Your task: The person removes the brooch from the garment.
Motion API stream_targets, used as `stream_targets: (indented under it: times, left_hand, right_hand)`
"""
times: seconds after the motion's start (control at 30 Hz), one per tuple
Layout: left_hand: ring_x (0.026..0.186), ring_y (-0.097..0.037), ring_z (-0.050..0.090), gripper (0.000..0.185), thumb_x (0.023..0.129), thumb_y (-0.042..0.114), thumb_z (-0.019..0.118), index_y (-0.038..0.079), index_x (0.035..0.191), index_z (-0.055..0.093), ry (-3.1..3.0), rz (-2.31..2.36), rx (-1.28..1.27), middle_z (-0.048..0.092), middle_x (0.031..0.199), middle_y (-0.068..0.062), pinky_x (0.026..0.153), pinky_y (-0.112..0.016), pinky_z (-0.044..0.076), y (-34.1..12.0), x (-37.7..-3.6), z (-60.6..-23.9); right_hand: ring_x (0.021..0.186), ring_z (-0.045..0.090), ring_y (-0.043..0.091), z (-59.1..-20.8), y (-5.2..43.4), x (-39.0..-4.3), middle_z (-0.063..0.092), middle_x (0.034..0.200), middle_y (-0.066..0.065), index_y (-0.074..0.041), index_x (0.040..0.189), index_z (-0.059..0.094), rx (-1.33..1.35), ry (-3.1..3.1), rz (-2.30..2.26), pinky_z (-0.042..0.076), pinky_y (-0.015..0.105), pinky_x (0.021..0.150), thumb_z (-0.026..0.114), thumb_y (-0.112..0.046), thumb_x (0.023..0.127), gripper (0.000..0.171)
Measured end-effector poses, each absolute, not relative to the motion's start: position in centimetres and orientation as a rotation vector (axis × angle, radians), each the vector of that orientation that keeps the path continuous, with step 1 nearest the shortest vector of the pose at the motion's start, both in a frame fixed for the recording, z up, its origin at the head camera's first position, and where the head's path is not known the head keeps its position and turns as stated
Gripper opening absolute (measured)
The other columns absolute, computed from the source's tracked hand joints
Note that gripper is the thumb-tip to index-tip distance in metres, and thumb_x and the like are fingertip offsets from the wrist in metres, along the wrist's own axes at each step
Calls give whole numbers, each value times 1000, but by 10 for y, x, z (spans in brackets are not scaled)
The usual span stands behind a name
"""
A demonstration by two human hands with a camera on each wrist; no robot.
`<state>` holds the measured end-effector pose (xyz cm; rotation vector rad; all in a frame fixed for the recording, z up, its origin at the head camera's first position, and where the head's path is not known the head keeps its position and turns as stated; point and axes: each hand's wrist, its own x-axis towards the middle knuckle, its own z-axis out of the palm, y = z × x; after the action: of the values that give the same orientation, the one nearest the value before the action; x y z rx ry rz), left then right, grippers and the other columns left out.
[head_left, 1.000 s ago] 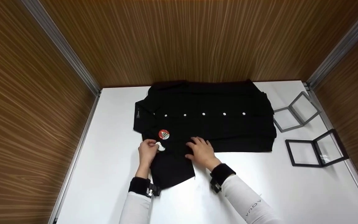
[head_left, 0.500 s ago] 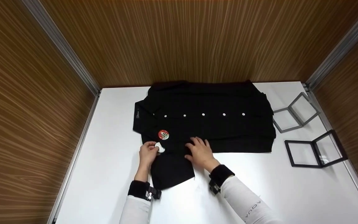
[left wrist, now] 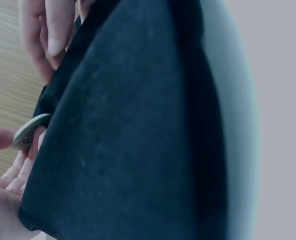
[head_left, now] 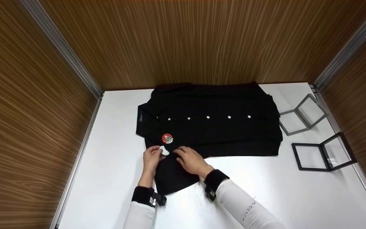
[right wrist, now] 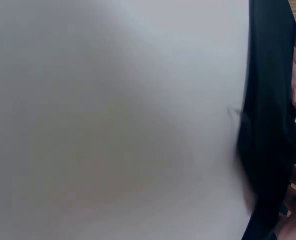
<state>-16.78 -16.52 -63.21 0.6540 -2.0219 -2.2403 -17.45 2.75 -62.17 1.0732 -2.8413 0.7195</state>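
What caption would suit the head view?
The left hand pinches a white disc near the red badge on a black shirt; the right hand is close by.

Shirt [head_left: 214, 130] is matt cloth, tbl [head_left: 116, 127] smooth w/ sl. gloss.

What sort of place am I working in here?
Probably a purpose-built work booth: a white tabletop enclosed on three sides by wood-grain panels, with metal rails running up the corners.
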Motion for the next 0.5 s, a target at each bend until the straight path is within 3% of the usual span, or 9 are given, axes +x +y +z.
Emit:
stream_targets:
  times: [0.5]
  left_hand:
    - [85,-25,67,30,83,-12,57,-22,112,58,-1981,-2279,685,65,104,-30,68,-31,58,-165,-168,-632]
  right_hand:
    - [120,53,27,-624,2,-177,58,127,11,-9,132,58,1064,-2837,729,42,38,103,55,-15,100,33]
